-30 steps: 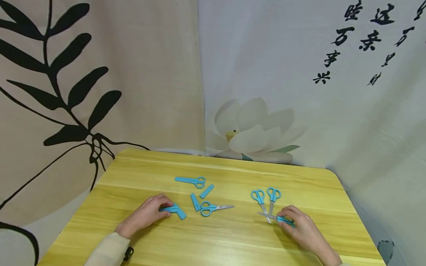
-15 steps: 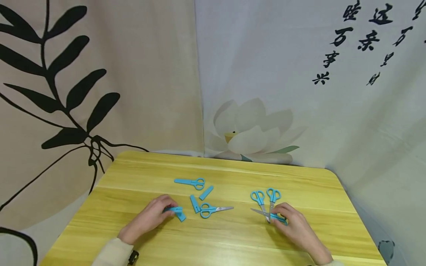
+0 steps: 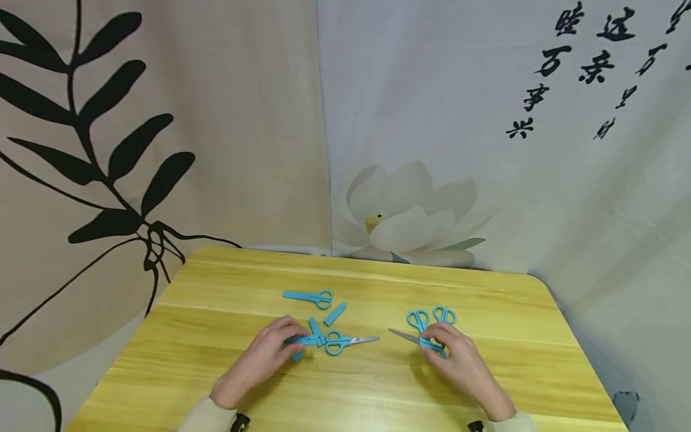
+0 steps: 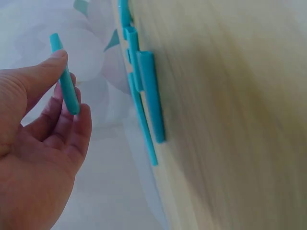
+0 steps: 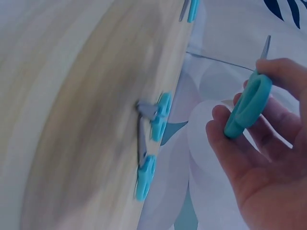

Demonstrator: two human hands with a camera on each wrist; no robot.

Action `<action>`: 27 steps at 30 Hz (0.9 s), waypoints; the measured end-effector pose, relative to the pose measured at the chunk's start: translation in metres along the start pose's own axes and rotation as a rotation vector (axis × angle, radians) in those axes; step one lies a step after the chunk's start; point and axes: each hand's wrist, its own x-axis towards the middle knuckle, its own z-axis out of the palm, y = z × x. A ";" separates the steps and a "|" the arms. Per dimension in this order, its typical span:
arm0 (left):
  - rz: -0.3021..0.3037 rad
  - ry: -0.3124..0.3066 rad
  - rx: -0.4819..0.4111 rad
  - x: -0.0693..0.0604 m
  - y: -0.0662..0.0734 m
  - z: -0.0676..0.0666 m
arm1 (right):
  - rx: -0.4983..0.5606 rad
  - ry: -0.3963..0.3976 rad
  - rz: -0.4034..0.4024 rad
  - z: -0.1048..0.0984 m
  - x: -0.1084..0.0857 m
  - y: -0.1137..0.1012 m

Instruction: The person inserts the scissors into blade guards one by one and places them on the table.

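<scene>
My left hand (image 3: 272,345) pinches a blue scissor cover (image 4: 68,88) between thumb and fingers, held above the table in the left wrist view. With my right hand (image 3: 453,354) I hold blue-handled scissors (image 5: 249,105) by the handles; their metal blades (image 3: 403,336) point left toward the other hand. Near the left hand, uncovered scissors (image 3: 337,343) lie with blades to the right. Loose blue covers lie around it: one behind (image 3: 335,314), one beside the handles (image 3: 315,329), and one partly hidden under the held cover (image 3: 297,356).
Covered scissors (image 3: 308,297) lie farther back on the wooden table (image 3: 367,396). Two uncovered scissors, one nearer (image 3: 417,319) and one farther right (image 3: 444,314), lie behind the right hand, their blades largely hidden in the head view. A printed curtain (image 3: 259,150) hangs behind the table.
The left hand has moved right with the cover, lifting it over the loose one. The right hand has carried its scissors left, so the two hands are closer together.
</scene>
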 end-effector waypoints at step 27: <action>0.045 0.006 -0.082 0.022 0.029 0.015 | 0.109 -0.008 -0.091 0.023 0.021 -0.020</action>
